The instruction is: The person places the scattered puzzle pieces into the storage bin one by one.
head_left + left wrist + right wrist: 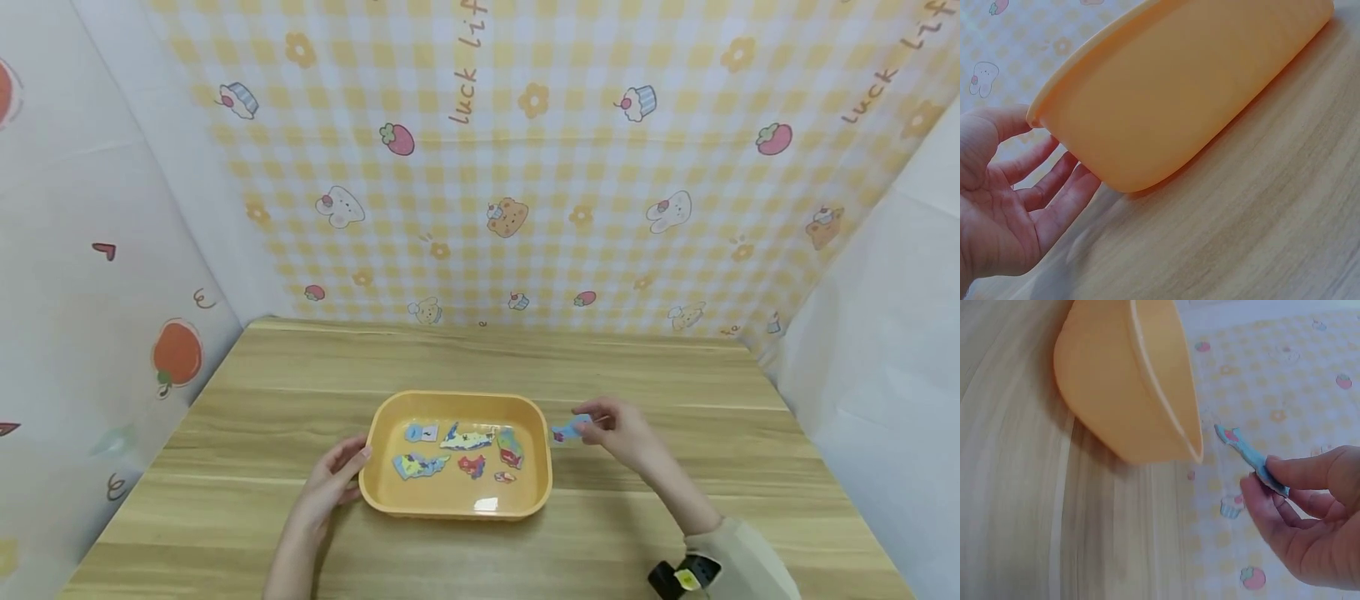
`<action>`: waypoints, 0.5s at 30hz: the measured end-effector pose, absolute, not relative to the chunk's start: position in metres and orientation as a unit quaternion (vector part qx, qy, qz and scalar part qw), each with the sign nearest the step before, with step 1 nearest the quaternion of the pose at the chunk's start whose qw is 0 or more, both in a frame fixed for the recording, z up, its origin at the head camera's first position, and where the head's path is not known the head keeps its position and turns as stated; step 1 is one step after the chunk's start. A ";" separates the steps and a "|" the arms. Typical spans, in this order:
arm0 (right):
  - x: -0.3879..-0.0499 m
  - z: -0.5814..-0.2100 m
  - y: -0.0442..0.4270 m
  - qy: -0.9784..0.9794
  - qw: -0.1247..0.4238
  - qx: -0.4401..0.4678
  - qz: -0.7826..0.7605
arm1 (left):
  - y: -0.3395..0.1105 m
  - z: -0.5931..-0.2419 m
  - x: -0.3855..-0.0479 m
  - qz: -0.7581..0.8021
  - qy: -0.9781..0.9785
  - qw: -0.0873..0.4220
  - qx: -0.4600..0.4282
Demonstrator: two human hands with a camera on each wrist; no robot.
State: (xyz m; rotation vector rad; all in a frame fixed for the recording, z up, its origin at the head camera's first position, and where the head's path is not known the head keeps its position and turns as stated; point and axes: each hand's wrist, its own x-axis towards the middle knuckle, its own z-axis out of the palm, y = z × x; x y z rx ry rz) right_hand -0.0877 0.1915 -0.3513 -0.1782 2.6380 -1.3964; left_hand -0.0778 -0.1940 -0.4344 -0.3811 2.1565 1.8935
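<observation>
A yellow plastic tray (450, 502) with rounded corners stands on the wooden table. At its left end my left hand (330, 477) holds the rim, the thumb on the edge and the other fingers against the outer wall, as the left wrist view shows (1019, 194). Beyond the tray's right end, my right hand (618, 429) pinches a flat blue printed piece (1242, 449) with a red detail between thumb and fingers. That piece is in the air, clear of the tray wall. Inside the tray lie several flat, irregular, map-like pieces, among them a red one (471, 466) and a yellow-and-blue one (418, 466).
The wooden table (225, 467) stretches out on both sides of the tray. Behind it hangs a yellow checked cloth (480, 167) with cartoon prints, and pale cloths flank both sides. A black device (684, 577) is strapped at the right wrist.
</observation>
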 end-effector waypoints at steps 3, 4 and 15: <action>-0.094 -0.351 0.176 0.888 0.067 -0.068 -0.450 | -0.194 -0.435 -0.078 0.651 0.738 0.121 -0.132; -0.097 -0.353 0.171 0.889 0.064 -0.069 -0.448 | -0.195 -0.435 -0.078 0.652 0.737 0.120 -0.131; -0.103 -0.377 0.118 0.871 0.134 -0.138 -0.452 | -0.195 -0.435 -0.078 0.648 0.740 0.123 -0.127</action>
